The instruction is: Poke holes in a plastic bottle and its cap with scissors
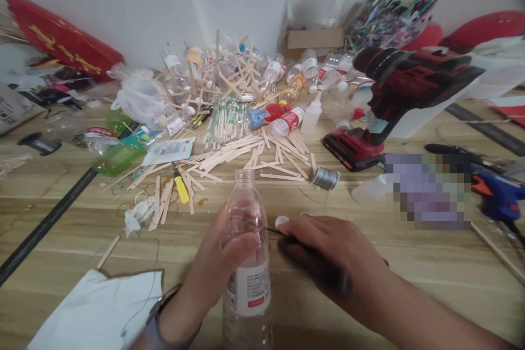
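No lettering is legible, even on the white label (255,287) of the bottle (249,212).

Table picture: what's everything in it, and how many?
Bottle: one, clear, front centre
Tool: one, black, right of bottle
Sticks: many, pale, middle
Other bottles: many, mostly clear, back
Drill: one, red-black, right
Glue gun: one, blue, right
Thread: one spool, multicoloured, middle
Spool: one, black, left
Sheet: one, white, front left
Box: one, brown, back
Table: one, tan, underneath
Rest: too jumbled
Left fingers: one set, around bottle
Right fingers: one set, around tool
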Available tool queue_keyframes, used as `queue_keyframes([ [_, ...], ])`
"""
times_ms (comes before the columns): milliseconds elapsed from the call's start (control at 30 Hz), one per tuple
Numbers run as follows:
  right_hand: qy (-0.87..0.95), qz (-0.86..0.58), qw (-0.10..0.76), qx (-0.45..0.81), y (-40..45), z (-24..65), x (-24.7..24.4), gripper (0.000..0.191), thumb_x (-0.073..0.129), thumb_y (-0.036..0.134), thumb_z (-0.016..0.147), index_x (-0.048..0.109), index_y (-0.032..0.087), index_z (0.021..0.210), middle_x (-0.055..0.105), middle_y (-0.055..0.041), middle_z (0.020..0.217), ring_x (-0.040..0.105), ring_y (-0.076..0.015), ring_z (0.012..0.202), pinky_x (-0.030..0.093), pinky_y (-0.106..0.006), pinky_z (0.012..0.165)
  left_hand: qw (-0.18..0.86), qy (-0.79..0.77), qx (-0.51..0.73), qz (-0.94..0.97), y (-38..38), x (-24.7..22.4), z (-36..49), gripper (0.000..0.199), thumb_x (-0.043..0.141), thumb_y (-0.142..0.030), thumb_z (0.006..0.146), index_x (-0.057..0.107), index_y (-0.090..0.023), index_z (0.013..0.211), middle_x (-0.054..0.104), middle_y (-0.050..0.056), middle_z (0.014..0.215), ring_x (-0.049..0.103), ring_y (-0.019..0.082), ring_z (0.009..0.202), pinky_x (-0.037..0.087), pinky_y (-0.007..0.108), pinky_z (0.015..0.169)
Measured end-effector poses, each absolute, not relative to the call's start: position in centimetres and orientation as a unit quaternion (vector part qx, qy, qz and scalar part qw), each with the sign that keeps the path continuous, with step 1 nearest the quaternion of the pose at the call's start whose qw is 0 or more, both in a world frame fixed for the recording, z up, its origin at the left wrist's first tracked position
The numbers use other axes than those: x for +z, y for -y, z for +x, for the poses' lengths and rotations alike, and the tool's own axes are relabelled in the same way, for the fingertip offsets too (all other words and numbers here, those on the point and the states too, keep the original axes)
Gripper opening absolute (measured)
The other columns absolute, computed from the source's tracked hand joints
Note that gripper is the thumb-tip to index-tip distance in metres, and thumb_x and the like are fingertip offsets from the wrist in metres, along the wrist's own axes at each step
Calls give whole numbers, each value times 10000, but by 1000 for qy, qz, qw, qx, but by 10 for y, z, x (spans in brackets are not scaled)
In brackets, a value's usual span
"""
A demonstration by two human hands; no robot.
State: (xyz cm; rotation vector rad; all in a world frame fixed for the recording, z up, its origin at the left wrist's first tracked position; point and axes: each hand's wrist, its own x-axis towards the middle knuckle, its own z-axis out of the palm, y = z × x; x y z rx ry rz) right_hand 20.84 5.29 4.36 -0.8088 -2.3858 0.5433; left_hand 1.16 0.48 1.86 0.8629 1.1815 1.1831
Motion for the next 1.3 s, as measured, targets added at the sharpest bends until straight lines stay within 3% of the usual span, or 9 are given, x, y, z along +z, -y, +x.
queue_keyframes([
  [100, 918, -268, 280, 91, -55, 210, 43, 229, 423, 80, 915, 620, 172, 841, 679, -56, 721, 614, -179, 609, 412, -275, 563, 593, -516, 496, 369, -7, 19, 11, 577, 782, -484, 715, 573, -222, 1185, 704, 47, 1017, 648, 224, 950, 501, 337, 852],
  [300, 714, -336, 149, 596, -58, 205, 42, 310, 384, 388, 995, 496, 199, 776, 558, 19, 574, 594, -132, 514, 458, -210, 506, 566, -524, 493, 403, -5, 23, 10, 651, 800, -513, 678, 554, -235, 1213, 709, 52, 1059, 656, 249, 965, 508, 332, 812],
  [500, 922, -280, 251, 94, -54, 208, 37, 209, 435, 75, 906, 619, 170, 882, 685, -56, 745, 609, -181, 613, 415, -283, 568, 585, -542, 471, 377, -8, 22, 10, 525, 766, -468, 740, 572, -233, 1168, 715, 52, 1053, 658, 259, 1005, 495, 369, 886],
  [567, 910, -294, 251, 149, -55, 207, 36, 194, 440, 102, 914, 605, 173, 840, 669, -48, 709, 599, -171, 596, 420, -274, 560, 577, -548, 469, 383, -8, 23, 10, 536, 770, -472, 736, 565, -236, 1171, 716, 49, 1040, 658, 259, 998, 496, 368, 878],
  [733, 681, -327, 163, 635, -57, 202, 37, 315, 388, 383, 989, 479, 192, 756, 542, 13, 568, 597, -139, 527, 476, -223, 522, 562, -545, 472, 406, -7, 26, 9, 633, 784, -526, 696, 547, -230, 1203, 710, 59, 1052, 658, 267, 977, 501, 361, 829],
  [967, 926, -265, 258, 79, -53, 205, 31, 226, 413, 62, 906, 615, 162, 895, 679, -68, 742, 615, -201, 608, 424, -294, 569, 613, -532, 466, 352, -10, 20, 7, 545, 780, -468, 728, 573, -215, 1165, 709, 47, 993, 657, 258, 967, 492, 372, 857],
  [1167, 686, -333, 163, 627, -55, 199, 35, 261, 375, 352, 996, 476, 194, 814, 544, 16, 580, 612, -154, 541, 490, -238, 538, 561, -562, 452, 406, -9, 24, 4, 656, 805, -535, 665, 556, -236, 1193, 704, 64, 1068, 652, 270, 992, 495, 361, 840],
  [1233, 697, -338, 164, 611, -54, 199, 35, 264, 371, 345, 1001, 480, 193, 815, 554, 15, 584, 616, -153, 552, 493, -240, 550, 569, -563, 448, 398, -9, 23, 5, 655, 803, -536, 668, 550, -232, 1190, 705, 65, 1068, 650, 270, 999, 489, 368, 854],
  [1300, 823, -341, 213, 402, -52, 201, 34, 190, 399, 204, 975, 534, 181, 842, 623, -21, 668, 620, -164, 599, 475, -256, 569, 602, -546, 447, 374, -10, 23, 5, 608, 785, -518, 702, 556, -223, 1182, 706, 64, 1054, 649, 262, 999, 482, 371, 868],
])
